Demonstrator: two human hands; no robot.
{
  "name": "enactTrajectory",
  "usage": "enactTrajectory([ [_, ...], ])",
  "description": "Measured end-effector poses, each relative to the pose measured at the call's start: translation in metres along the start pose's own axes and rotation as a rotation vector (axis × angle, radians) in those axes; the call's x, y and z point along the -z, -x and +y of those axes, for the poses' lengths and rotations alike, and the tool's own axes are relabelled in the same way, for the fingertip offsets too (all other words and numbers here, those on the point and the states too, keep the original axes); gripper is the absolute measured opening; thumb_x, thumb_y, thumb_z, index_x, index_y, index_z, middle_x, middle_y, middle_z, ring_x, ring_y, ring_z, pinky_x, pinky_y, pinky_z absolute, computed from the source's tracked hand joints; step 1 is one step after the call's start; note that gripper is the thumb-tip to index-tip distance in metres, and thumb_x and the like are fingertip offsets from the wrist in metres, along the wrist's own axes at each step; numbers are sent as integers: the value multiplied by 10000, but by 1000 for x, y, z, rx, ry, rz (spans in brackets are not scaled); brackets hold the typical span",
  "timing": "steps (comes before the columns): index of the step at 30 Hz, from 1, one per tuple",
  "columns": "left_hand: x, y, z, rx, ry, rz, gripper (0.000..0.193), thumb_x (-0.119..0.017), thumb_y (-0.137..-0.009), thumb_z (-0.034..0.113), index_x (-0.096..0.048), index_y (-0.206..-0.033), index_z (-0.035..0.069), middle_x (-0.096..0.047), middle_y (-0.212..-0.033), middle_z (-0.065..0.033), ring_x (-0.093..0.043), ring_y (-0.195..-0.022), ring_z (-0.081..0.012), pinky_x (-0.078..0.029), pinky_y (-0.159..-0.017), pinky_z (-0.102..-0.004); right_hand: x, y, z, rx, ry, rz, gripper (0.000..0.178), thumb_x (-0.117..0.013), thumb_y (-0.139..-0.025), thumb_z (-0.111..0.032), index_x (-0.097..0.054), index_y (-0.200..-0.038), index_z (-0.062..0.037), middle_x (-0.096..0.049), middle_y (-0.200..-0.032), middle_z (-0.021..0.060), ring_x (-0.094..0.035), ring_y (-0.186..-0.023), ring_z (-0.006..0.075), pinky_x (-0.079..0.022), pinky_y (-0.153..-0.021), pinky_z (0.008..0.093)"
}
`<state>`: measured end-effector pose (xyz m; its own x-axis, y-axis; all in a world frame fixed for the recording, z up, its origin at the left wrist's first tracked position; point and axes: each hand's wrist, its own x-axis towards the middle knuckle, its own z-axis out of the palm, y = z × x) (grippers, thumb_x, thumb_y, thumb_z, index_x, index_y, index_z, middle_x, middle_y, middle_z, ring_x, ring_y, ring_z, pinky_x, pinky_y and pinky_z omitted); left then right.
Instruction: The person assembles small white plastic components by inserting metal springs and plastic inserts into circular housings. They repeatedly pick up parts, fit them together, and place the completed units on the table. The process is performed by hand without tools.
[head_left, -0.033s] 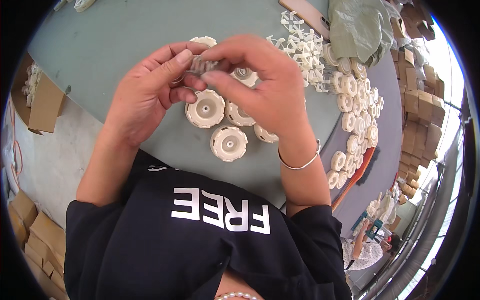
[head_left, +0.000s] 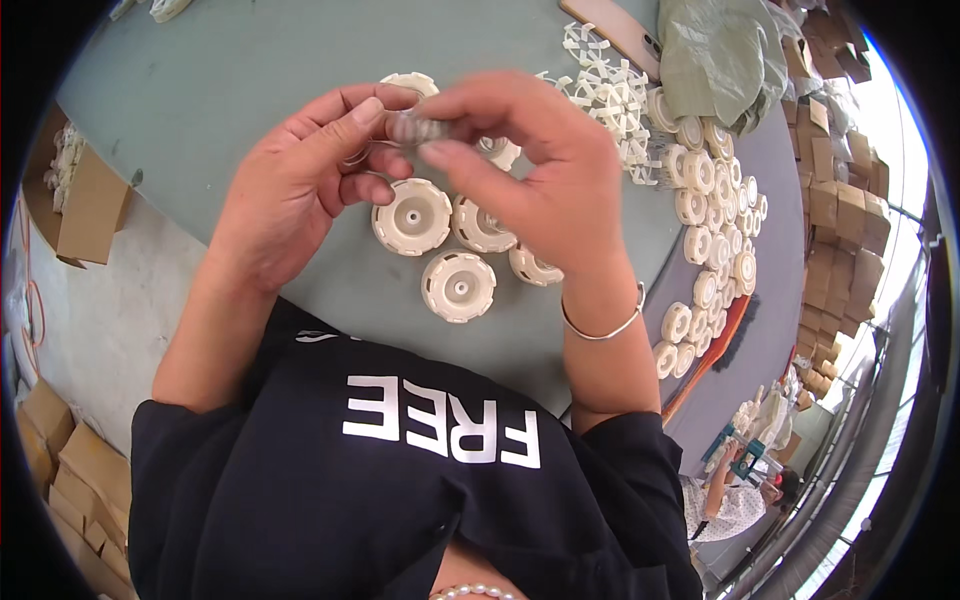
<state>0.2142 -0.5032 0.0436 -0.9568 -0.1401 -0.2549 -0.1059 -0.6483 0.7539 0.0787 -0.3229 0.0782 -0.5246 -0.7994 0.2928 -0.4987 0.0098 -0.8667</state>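
Observation:
Both hands are raised over the table, pinching a small cluster of metal coil springs [head_left: 415, 130], smeared by motion. My left hand [head_left: 290, 175] grips the springs' left side between thumb and fingers. From the right, my right hand [head_left: 545, 170] has its thumb and fingers closed on the other side; its fingertips are blurred. Beneath the hands lie several cream round plastic parts with notched rims, among them one part [head_left: 412, 217] below my left fingertips and another [head_left: 458, 287] nearer my body. My right hand partly covers some of them.
White plastic clips [head_left: 612, 110] lie heaped beyond my right hand, near a phone [head_left: 610, 32] and a green sack [head_left: 722, 60]. More round parts [head_left: 697, 205] spread along the right side by an orange-handled brush [head_left: 728, 330]. Another person [head_left: 735, 508] works at lower right.
My right hand has shifted slightly to the right, and the springs between the hands look more blurred. My left hand stays in place.

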Motion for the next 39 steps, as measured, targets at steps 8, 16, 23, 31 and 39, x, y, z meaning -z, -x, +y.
enactTrajectory([
  [8,-8,12,-8,-184,-355,33,386,-704,-1060,235,-684,-1343,-26,-733,-1060,-42,-672,-881,-91,-564,-734,-233,-3,18,-12,-334,-481,112,210,-877,-825,-17,-770,-1006,-21,-772,-962,86,-762,-914,178,-606,-772,287],
  [16,-3,10,6,304,-30,-134,331,-737,-1040,255,-728,-1223,-20,-730,-949,-43,-656,-706,-89,-559,-602,-251,13,16,-7,333,-41,7,234,-875,-805,15,-782,-1015,-30,-759,-936,81,-747,-883,194,-599,-743,279],
  [23,-18,16,-4,-70,-380,5,300,-795,-997,280,-769,-1118,7,-739,-883,-43,-662,-695,-81,-551,-570,-237,12,32,-25,-504,-526,-52,279,-816,-833,56,-773,-1102,-7,-753,-1000,66,-720,-891,165,-593,-789,286],
  [31,2,22,-1,207,-244,94,277,-717,-1039,247,-739,-1187,14,-711,-929,-17,-556,-664,-29,-364,-483,-186,25,33,-20,92,33,88,272,-820,-830,2,-770,-1092,-51,-732,-1056,78,-712,-960,224,-574,-799,337],
  [39,17,31,7,122,-220,147,289,-742,-1024,247,-756,-1211,26,-718,-962,12,-540,-693,-12,-358,-517,-176,-18,40,-6,16,436,-238,340,-868,-832,-84,-771,-1156,-111,-714,-1069,40,-695,-806,179,-560,-706,344],
])
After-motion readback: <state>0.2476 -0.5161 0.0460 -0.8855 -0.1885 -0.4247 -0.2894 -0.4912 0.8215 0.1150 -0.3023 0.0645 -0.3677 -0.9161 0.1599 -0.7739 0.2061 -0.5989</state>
